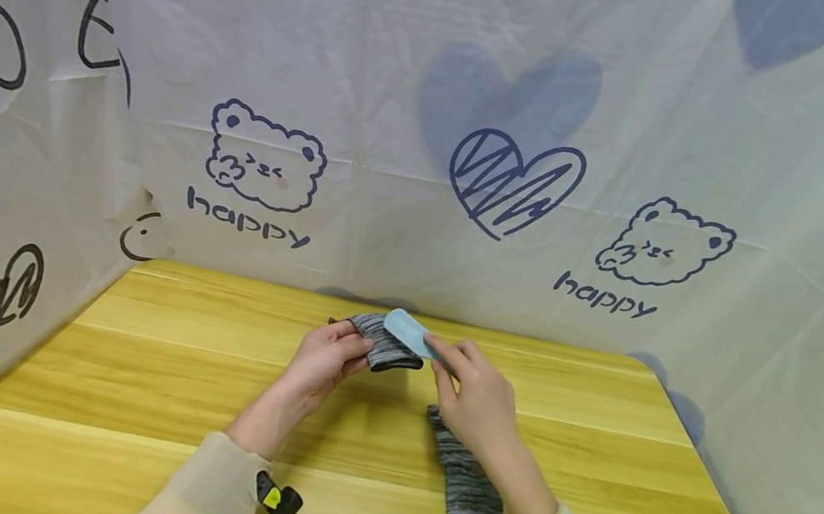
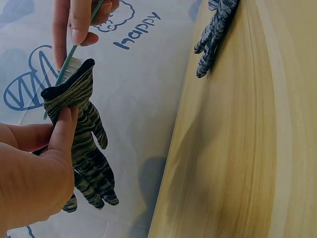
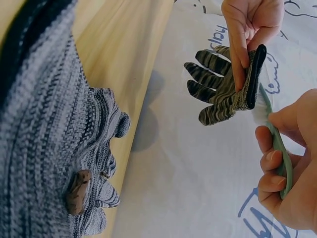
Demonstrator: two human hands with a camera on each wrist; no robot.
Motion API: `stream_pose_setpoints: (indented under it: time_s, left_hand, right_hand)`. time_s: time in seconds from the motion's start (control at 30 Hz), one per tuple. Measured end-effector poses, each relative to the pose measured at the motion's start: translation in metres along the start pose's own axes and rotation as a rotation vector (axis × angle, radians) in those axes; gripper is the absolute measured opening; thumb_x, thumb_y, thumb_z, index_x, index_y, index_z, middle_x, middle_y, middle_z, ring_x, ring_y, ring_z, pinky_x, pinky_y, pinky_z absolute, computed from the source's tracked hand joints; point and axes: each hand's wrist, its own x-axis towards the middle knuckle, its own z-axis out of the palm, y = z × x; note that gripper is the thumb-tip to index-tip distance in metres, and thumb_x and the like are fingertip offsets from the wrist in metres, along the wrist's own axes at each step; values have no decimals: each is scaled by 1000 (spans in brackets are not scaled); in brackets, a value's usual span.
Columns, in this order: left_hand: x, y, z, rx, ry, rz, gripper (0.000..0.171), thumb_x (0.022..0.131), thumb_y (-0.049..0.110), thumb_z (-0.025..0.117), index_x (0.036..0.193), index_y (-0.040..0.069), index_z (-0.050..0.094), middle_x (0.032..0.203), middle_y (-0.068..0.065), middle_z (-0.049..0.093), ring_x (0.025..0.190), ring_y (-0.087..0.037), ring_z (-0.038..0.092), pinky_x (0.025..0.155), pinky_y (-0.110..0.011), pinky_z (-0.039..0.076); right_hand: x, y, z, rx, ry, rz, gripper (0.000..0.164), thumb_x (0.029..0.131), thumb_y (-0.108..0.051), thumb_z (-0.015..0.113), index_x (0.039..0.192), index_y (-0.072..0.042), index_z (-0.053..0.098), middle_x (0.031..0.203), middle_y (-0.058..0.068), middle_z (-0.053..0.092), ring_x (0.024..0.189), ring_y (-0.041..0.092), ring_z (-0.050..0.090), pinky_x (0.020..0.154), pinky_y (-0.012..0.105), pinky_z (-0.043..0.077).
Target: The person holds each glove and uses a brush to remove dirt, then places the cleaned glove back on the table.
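Observation:
A grey-and-black knitted glove [image 1: 399,356] is pinched near its cuff by my left hand [image 1: 321,365], held above the table. In the left wrist view, its fingers [image 2: 94,171] hang down. My right hand [image 1: 480,398] grips a light blue brush [image 1: 407,332] by the handle. White bristles [image 2: 73,67] face the black-edged cuff, and the brush head lies along the glove there. A second matching glove [image 1: 464,476] lies on the table below my right forearm. The right wrist view shows a brown patch [image 3: 78,192] on it.
The yellow wood-grain table [image 1: 144,363] has its far edge just beyond my hands. White cloth [image 1: 359,184] printed with hearts and bears hangs behind it and at both sides. A black strap mount [image 1: 278,498] is on my left wrist.

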Motion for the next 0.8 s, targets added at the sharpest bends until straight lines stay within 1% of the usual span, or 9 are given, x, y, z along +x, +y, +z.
stream_pose_setpoints:
  time_s: [0.17,0.27,0.37,0.43,0.47,0.53,0.63,0.73,0.8]
  left_hand:
    - [0,0,0,15,-2,-1,42,102,-7,54,142,-16,49,113,-9,69,90,-5,66,78,-16,57]
    - [-2,1,0,26,-3,-5,44,102,-7,54,145,-15,48,125,-18,67,92,-4,66,78,-16,56]
    - [-4,1,0,45,-5,-8,48,103,-6,53,149,-14,43,144,-27,56,95,-2,64,79,-16,55]
    - [-5,1,-1,53,-4,-11,50,103,-6,52,151,-13,41,150,-29,50,95,-1,63,78,-15,54]
    - [-5,2,-1,55,-6,-10,49,104,-6,52,151,-13,41,150,-29,50,94,-1,62,78,-15,54]
    - [-5,2,-1,48,-11,-4,48,104,-6,52,150,-14,42,144,-26,56,93,-1,62,77,-15,54]
    - [-4,2,-1,16,-3,5,43,103,-7,53,145,-15,47,122,-14,68,88,-1,64,75,-15,54]
    - [-3,3,-1,-9,6,8,39,102,-8,53,140,-15,50,103,0,70,83,-1,63,73,-15,54]
    - [-4,4,-1,-17,8,11,38,102,-9,53,139,-15,50,100,1,70,82,-2,63,72,-15,54]
  right_hand:
    - [1,1,-1,34,18,25,38,97,-10,73,134,-18,73,102,3,70,62,10,47,47,25,35]
    - [2,1,-3,57,40,37,38,99,-10,71,136,-17,71,101,4,69,60,10,46,45,24,34]
    - [2,2,-4,69,61,51,38,100,-11,69,138,-15,70,99,5,68,59,10,44,45,24,33]
    - [2,3,-5,71,63,62,37,100,-11,68,137,-15,70,99,6,68,60,10,45,46,24,34]
    - [2,3,-5,74,55,66,37,101,-11,68,137,-15,70,99,5,68,62,10,46,47,24,35]
    - [1,3,-5,81,29,76,36,101,-12,67,137,-16,70,101,5,69,64,11,47,49,25,36]
    - [0,2,-5,84,-22,87,34,103,-15,66,137,-18,70,102,3,70,66,10,48,50,26,37]
    - [-1,2,-3,71,-53,96,34,104,-16,65,137,-19,70,101,1,70,66,10,47,50,26,37]
    - [-2,2,-3,61,-58,101,34,104,-16,65,137,-19,70,101,1,69,66,9,47,50,26,37]
